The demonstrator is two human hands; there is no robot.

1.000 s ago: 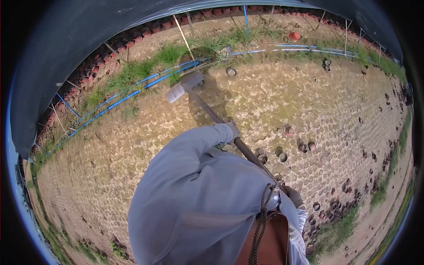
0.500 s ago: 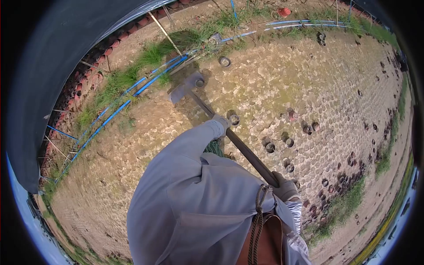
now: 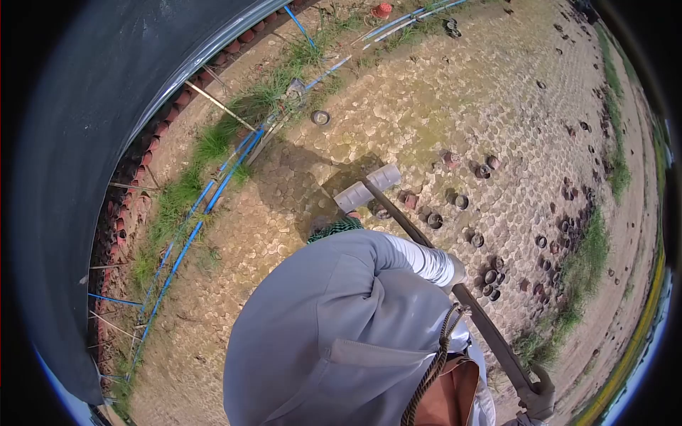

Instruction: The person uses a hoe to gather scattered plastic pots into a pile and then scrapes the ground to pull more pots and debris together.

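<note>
A long-handled scraper [image 3: 490, 331] slants across the view, its wide pale blade [image 3: 368, 188] low over the cracked ground near a few small pots. My left hand [image 3: 456, 272], gloved, is closed round the middle of the dark handle, partly hidden by the sleeve. Farther down, at the handle's end, my gloved right hand [image 3: 538, 399] grips it too. Just beyond the blade lie a reddish pot [image 3: 408, 200] and a dark pot [image 3: 434, 220]. Green netted cloth [image 3: 335, 228] shows below the blade, beside my sleeve.
Blue pipes [image 3: 234, 174] run along grass [image 3: 213, 142] on the left, beside a dark sheet cover [image 3: 142, 78] with rows of reddish pots under its edge. A single pot [image 3: 320, 118] sits near the pipes. Several dark pots [image 3: 491, 277] lie scattered right; a red pot [image 3: 382, 11] is far ahead.
The scraper has been drawn back toward me and to the right, its blade now away from the pipes and near the scattered pots. Both hands moved down and right with it; my view shifted.
</note>
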